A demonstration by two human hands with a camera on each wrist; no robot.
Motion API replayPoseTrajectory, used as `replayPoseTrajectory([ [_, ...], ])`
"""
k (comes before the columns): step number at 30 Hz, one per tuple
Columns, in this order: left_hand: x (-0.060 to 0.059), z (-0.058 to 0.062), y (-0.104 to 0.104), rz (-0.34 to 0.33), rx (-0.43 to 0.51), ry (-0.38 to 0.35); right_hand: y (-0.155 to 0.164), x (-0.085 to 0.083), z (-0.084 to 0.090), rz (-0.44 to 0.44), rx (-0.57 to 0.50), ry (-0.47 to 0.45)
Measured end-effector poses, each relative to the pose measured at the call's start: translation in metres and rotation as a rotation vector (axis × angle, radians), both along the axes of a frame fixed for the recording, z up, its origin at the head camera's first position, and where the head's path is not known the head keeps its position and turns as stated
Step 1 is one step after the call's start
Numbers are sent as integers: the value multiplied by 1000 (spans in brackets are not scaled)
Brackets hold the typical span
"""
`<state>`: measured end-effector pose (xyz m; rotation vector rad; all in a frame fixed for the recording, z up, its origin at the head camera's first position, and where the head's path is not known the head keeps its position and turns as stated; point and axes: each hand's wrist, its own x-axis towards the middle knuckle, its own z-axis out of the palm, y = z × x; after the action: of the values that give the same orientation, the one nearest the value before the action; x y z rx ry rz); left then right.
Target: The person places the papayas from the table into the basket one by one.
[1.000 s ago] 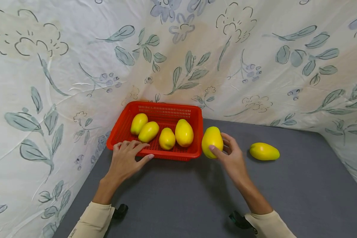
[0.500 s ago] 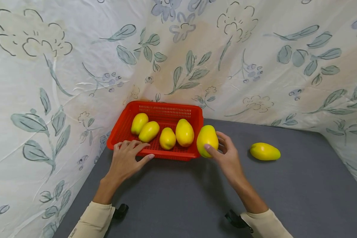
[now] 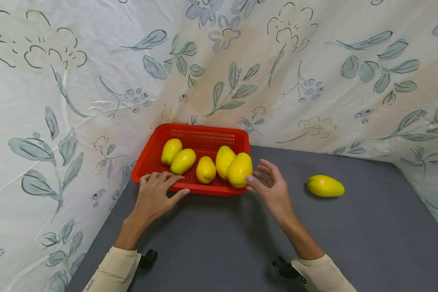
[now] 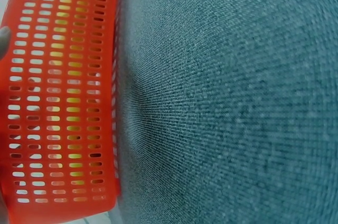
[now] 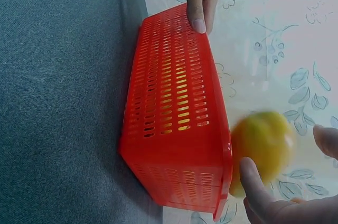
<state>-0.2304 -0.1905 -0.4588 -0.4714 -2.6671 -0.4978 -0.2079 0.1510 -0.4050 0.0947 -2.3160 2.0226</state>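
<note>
A red slotted plastic basket (image 3: 219, 191) stands at the back of the table with several yellow mangoes inside, one being this mango (image 3: 206, 170). My left hand (image 3: 153, 200) grips the basket's front rim at the left, fingers over the edge and thumb outside; the right wrist view shows that thumb (image 5: 198, 25). Over the basket's right end is another mango (image 3: 240, 170), blurred in the right wrist view. My right hand (image 3: 273, 190) is just right of it, fingers spread away from the fruit and thumb close beside it. Whether the thumb still touches it, I cannot tell.
One more mango (image 3: 325, 186) lies on the grey table (image 3: 211, 243), right of my right hand. A floral cloth (image 3: 295, 101) hangs behind and at the sides, close to the basket's back.
My right hand has moved left, carrying the mango from beside the basket to over its right end, and its fingers have opened away from the fruit. The left hand has stayed put.
</note>
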Motion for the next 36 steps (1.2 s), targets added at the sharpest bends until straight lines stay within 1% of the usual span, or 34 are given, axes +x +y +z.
replayPoseTrajectory([
  [2,0,0,0,1,-4,-4,0,1,0,-8,-17,-3],
  [6,0,0,0,3,-11,3,1,2,-1,-28,-4,-4],
  [11,0,-1,1,7,-18,8,7,2,-3,-27,-8,-7],
  [17,0,-1,0,7,-19,-6,18,2,-8,-26,-25,7],
  [28,1,-1,0,7,-18,-1,37,4,-14,-46,-11,1],
  [36,1,-1,1,7,-14,5,54,7,-17,-83,24,1],
])
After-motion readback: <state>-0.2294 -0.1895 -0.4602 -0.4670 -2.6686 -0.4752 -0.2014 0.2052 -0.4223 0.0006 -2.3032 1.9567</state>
